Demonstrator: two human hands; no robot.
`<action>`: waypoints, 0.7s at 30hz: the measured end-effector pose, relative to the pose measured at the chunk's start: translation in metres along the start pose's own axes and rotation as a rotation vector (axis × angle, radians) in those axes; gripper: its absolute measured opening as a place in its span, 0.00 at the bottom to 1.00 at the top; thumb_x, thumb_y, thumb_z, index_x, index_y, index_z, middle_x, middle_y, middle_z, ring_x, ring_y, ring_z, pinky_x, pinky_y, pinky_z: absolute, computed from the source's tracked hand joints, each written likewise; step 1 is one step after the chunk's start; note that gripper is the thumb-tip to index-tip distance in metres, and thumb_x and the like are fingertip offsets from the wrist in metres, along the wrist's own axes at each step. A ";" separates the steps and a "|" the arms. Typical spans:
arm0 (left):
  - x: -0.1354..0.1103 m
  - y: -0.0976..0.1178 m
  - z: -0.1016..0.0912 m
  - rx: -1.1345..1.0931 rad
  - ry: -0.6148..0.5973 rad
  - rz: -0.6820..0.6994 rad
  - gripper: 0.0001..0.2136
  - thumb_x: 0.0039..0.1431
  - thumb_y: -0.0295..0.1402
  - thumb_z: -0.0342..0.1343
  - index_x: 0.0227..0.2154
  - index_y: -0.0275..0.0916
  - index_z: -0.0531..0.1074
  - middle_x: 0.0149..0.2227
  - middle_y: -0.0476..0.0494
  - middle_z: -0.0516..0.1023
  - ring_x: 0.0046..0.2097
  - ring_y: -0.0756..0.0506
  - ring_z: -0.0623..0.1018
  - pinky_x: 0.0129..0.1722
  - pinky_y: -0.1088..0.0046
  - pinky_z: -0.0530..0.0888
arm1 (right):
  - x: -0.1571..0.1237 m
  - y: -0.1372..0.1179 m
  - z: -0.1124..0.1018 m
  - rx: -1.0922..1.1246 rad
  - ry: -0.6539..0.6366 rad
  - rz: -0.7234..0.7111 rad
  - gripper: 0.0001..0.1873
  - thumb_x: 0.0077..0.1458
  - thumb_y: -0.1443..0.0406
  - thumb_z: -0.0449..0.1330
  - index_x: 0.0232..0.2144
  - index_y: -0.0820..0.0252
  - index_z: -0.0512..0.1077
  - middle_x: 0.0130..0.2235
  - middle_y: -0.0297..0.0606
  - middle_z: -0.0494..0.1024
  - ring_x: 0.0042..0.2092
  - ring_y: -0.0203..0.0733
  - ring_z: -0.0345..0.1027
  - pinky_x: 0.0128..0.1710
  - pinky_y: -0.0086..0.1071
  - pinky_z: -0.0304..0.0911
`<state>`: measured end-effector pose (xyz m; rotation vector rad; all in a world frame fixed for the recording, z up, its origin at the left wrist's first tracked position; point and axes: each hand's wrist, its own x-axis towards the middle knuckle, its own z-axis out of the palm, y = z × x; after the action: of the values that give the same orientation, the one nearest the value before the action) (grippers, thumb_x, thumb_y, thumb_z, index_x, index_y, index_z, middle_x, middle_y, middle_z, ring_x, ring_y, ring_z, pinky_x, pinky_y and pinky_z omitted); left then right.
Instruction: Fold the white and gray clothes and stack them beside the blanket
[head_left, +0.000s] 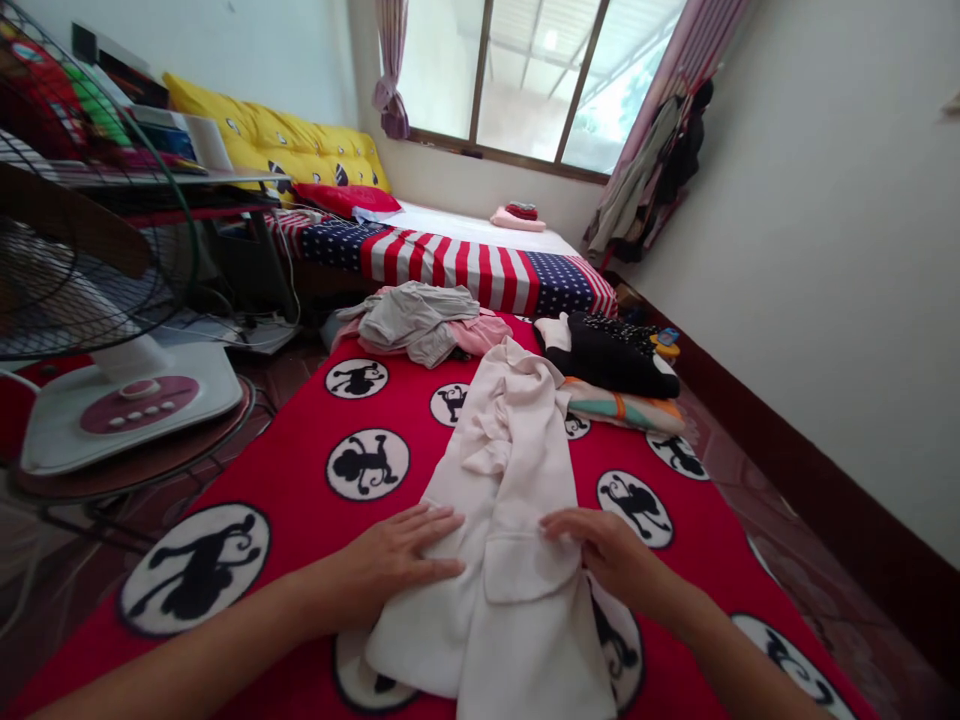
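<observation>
A pale pink jacket (510,520) lies lengthwise and crumpled on a red mat with black monkey roundels (300,410), its sleeve folded in over the front. My left hand (397,565) rests flat on the jacket's left side with its fingers spread. My right hand (604,550) lies at the right edge beside the pocket flap (529,565), with curled fingers gripping the fabric. Its thumb is hidden.
Beyond the jacket lie a grey and pink clothes heap (412,320), a black garment (607,355) and a folded striped cloth (622,408). An electric fan (127,400) stands left of the mat. Farther off is a bed with a stars-and-stripes cover (450,265).
</observation>
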<state>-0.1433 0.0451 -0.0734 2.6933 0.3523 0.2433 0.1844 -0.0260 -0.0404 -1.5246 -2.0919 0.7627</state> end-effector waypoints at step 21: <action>-0.011 0.008 0.082 0.137 0.256 0.163 0.21 0.67 0.34 0.45 0.61 0.54 0.57 0.59 0.48 0.69 0.61 0.45 0.66 0.62 0.66 0.60 | 0.216 0.082 -0.042 -0.405 0.495 0.380 0.05 0.48 0.68 0.58 0.26 0.60 0.76 0.25 0.39 0.76 0.29 0.42 0.70 0.31 0.30 0.59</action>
<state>-0.1346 0.0043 -0.1449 2.8336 0.2297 0.6373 0.2054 0.2074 -0.0565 -2.1048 -1.6626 0.0405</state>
